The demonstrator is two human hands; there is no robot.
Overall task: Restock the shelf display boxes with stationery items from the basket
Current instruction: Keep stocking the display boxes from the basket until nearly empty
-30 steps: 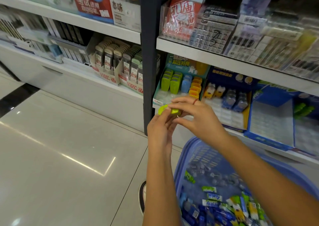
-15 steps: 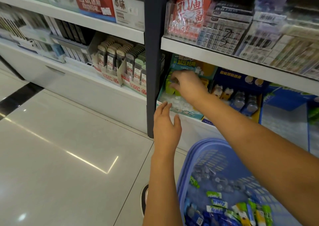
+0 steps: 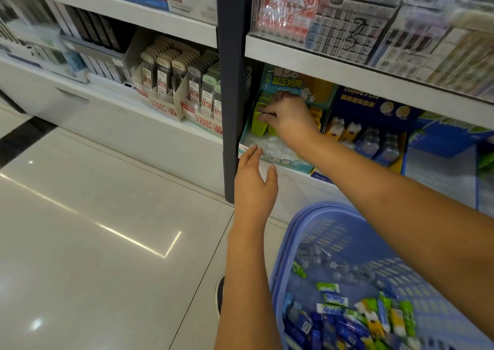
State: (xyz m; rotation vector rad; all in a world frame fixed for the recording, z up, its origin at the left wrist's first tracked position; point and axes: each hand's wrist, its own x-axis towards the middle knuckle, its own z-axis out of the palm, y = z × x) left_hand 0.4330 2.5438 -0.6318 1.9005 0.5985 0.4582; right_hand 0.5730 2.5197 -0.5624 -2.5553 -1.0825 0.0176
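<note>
Lower shelf, right bay. The right hand point(image 3: 290, 118) is reached deep into the teal display box point(image 3: 287, 162), fingers curled down on the green pieces point(image 3: 258, 125) in its far-left column. Cannot tell whether they pinch one or only press on the row; the knuckles hide the fingertips.

The left hand point(image 3: 254, 186) holds nothing. Its fingers are straight and loosely spread, just beside the near-left corner of the same box; contact unclear.

Progress, as judged:
- The teal box is partly stocked. Green column at far left, orange pieces point(image 3: 318, 114) at far right, both at the back. Clear slots point(image 3: 272, 145) along its near side stand unfilled.
- The dark blue box point(image 3: 374, 103) to the right holds a few yellow and blue-grey pieces at the back; its near rows are hidden by the forearm.
- The blue box point(image 3: 441, 138) farther right looks mostly bare, though blur limits this.
- The basket point(image 3: 307, 216), near right on the floor, carries many packets point(image 3: 347, 320), blue, green and yellow, plus small clear pieces toward its far side.

Estimate: early to middle of the job. One green piece is being seated now; most stock is in the basket, and several slots wait.
</note>
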